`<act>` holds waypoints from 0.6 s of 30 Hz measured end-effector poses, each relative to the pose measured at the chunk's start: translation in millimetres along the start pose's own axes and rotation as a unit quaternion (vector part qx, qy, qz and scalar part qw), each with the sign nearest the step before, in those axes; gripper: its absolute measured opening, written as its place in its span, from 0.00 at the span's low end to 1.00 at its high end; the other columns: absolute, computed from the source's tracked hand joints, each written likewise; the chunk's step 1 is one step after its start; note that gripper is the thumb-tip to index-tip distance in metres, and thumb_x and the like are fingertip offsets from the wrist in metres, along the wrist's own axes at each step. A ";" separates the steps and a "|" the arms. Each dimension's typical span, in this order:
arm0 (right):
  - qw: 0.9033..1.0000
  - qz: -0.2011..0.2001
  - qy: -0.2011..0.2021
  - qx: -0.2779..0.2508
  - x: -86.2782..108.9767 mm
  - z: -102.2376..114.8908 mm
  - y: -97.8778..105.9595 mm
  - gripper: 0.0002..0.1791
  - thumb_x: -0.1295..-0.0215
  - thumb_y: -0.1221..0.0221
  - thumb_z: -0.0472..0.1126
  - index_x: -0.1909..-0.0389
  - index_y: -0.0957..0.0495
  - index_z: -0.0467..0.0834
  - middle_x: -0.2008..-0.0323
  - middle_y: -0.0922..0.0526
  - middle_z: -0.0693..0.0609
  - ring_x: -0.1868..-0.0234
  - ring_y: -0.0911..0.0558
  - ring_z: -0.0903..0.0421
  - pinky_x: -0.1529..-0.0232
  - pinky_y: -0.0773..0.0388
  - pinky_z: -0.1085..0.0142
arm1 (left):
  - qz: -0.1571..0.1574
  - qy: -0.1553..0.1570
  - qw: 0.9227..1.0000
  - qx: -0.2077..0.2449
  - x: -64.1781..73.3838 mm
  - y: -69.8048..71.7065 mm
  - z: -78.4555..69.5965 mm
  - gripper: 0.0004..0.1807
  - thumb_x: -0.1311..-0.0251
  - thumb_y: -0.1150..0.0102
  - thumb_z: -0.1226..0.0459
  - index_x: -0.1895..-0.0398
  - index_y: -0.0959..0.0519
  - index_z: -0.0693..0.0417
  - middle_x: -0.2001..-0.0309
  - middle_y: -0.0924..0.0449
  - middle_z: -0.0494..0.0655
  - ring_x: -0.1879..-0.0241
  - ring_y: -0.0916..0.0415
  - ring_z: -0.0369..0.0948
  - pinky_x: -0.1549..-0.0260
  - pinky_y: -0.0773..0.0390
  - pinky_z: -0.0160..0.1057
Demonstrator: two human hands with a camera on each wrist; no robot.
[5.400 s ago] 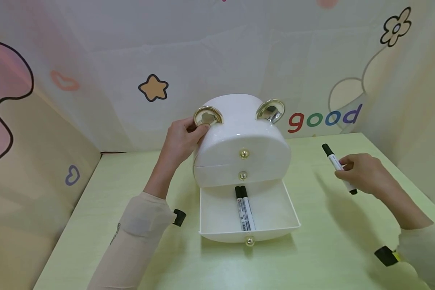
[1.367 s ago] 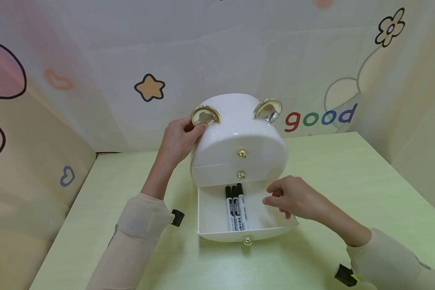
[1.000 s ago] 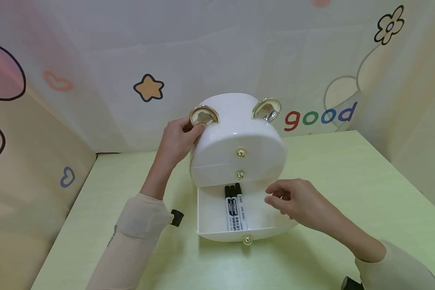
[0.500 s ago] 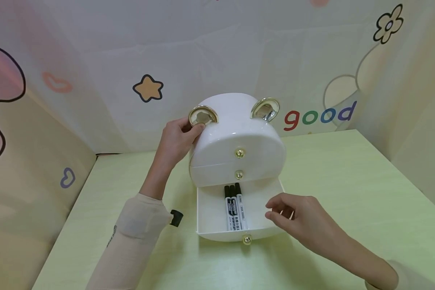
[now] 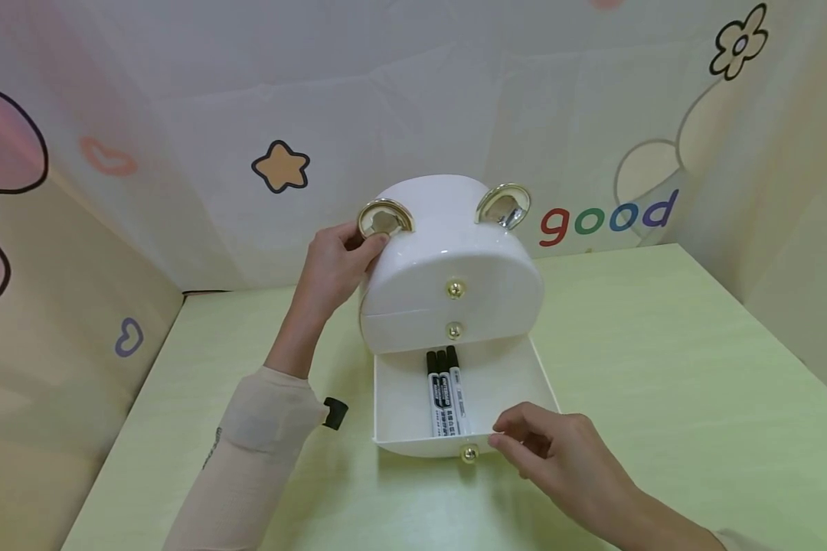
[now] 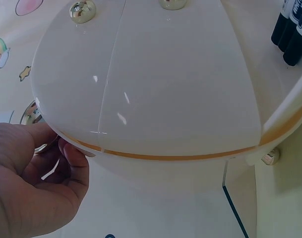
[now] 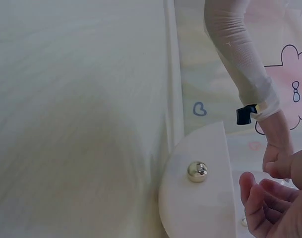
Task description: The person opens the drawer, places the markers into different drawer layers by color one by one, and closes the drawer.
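A white, round-topped drawer box (image 5: 448, 283) with gold ears and gold ball knobs stands in the middle. Its bottom drawer (image 5: 503, 367) is pulled out, and three black-capped markers (image 5: 446, 394) lie side by side in it, left of centre. My left hand (image 5: 334, 264) grips the box's upper left side at the gold ear (image 5: 386, 217); the left wrist view shows thumb and fingers pinching there. My right hand (image 5: 565, 463), fingers loosely curled around nothing, is at the drawer's front right edge, close to the gold drawer knob (image 5: 469, 454). Contact with the edge cannot be made out.
The box stands on a pale green table (image 5: 675, 367). Behind it hangs a printed backdrop (image 5: 448, 99) with a star and the word "good". Side curtains (image 5: 799, 191) border the table. A black wrist device (image 5: 335, 414) juts from the left sleeve.
Earlier my right hand held a marker right of the box; that marker now lies with the other two in the drawer. Since then the right hand has moved toward the drawer's front. The left hand stays.
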State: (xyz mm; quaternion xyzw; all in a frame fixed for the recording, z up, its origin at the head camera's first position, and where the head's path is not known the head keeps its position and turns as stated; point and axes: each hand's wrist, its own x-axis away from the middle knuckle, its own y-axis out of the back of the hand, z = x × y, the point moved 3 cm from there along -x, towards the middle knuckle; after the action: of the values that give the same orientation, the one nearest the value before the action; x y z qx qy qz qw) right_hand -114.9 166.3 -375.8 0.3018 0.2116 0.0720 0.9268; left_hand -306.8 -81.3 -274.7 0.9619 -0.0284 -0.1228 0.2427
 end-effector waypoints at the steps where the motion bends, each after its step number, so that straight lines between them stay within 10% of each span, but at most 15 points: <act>1: 1.000 0.007 -0.002 -0.003 0.9 -1.2 -1.2 0.04 0.31 0.33 0.37 0.60 0.17 0.50 0.72 0.19 0.67 0.79 0.25 0.68 0.79 0.26 0.70 | 0.000 0.000 1.000 -0.001 -0.1 -0.2 0.2 0.12 0.27 0.39 0.60 0.53 0.17 0.61 0.66 0.24 0.50 0.63 0.29 0.43 0.69 0.28 0.33; 18: 0.988 0.128 -0.044 -0.077 4.0 -24.6 -30.4 0.12 0.26 0.38 0.37 0.47 0.14 0.39 0.59 0.11 0.47 0.78 0.20 0.66 0.77 0.20 0.68 | -0.001 -0.002 1.000 -0.002 -0.2 -0.2 -0.1 0.11 0.27 0.39 0.60 0.56 0.17 0.61 0.67 0.25 0.50 0.64 0.29 0.43 0.69 0.29 0.33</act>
State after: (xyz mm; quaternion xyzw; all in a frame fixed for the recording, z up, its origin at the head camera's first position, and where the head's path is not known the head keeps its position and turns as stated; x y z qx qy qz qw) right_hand -121.8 155.8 -413.0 0.2568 0.1247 0.1926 0.9388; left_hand -307.0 -81.1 -274.7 0.9611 -0.0275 -0.1254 0.2446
